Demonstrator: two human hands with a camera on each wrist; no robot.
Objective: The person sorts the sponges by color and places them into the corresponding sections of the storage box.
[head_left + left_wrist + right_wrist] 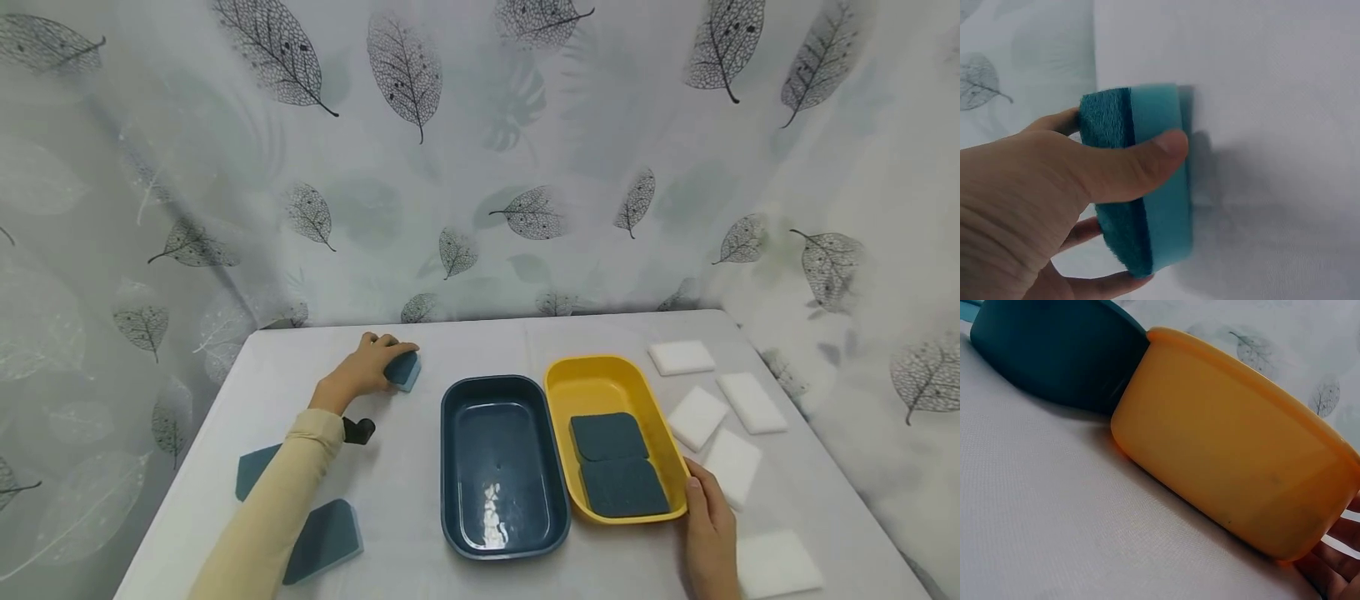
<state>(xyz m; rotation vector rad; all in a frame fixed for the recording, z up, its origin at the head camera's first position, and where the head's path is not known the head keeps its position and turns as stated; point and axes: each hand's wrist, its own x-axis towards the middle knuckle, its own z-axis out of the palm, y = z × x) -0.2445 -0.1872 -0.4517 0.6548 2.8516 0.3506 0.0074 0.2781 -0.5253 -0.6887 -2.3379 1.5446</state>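
Observation:
My left hand (362, 367) grips a blue scouring sponge (403, 370) at the back left of the table. In the left wrist view, its dark scouring layer and lighter foam (1163, 219) show, with the thumb across one side and fingers round the other. My right hand (711, 529) rests its fingers against the outer wall of a yellow tub (558, 383) at the near right corner. Inside that tub lie two dark scouring sponges (609, 437), side by side. A dark blue tub (491, 467) stands at its left, nothing in it.
Two more blue sponges, one (324, 542) near the front and one (255, 471) partly behind the left sleeve (277, 508), lie at left. Several white sponge blocks (752, 402) lie right of the yellow tub. A leaf-patterned curtain (480, 167) hangs behind the table.

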